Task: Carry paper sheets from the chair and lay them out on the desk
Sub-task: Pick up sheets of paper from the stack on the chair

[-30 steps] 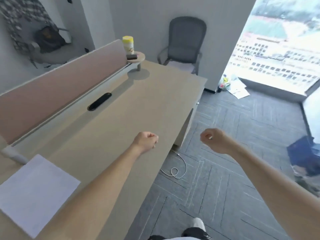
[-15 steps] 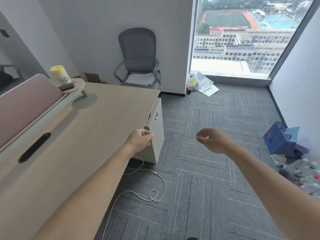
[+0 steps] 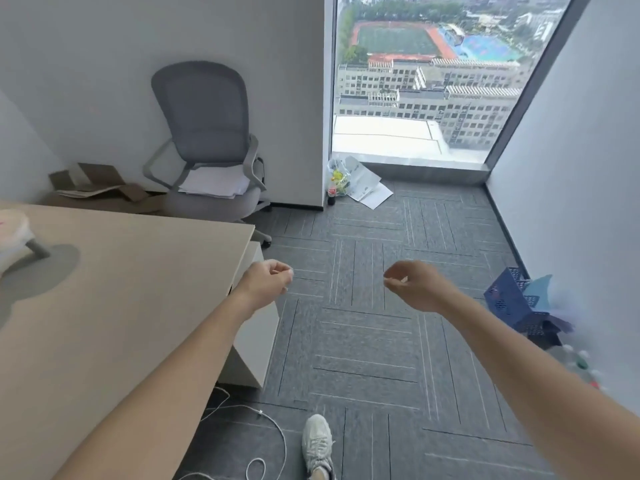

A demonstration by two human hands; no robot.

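Note:
A stack of white paper sheets (image 3: pixel 214 183) lies on the seat of a grey mesh office chair (image 3: pixel 207 133) against the far wall. The light wooden desk (image 3: pixel 121 289) fills the left, and its visible part carries no sheet. My left hand (image 3: pixel 266 282) hangs in the air over the desk's right corner, fingers loosely curled, holding nothing. My right hand (image 3: pixel 415 285) floats over the carpet at the same height, also loosely curled and empty. Both hands are well short of the chair.
Flattened cardboard (image 3: pixel 93 185) lies behind the desk beside the chair. A drawer cabinet (image 3: pixel 256 341) stands under the desk's end, with a white cable (image 3: pixel 273 431) on the floor. A blue crate (image 3: pixel 512 303) sits at the right wall; a plastic bag (image 3: pixel 341 174) lies by the window.
The view has swung right and moved toward the chair, which now looks nearer. The sheet on the desk has left the view. Both hands stay empty and have loosened slightly.

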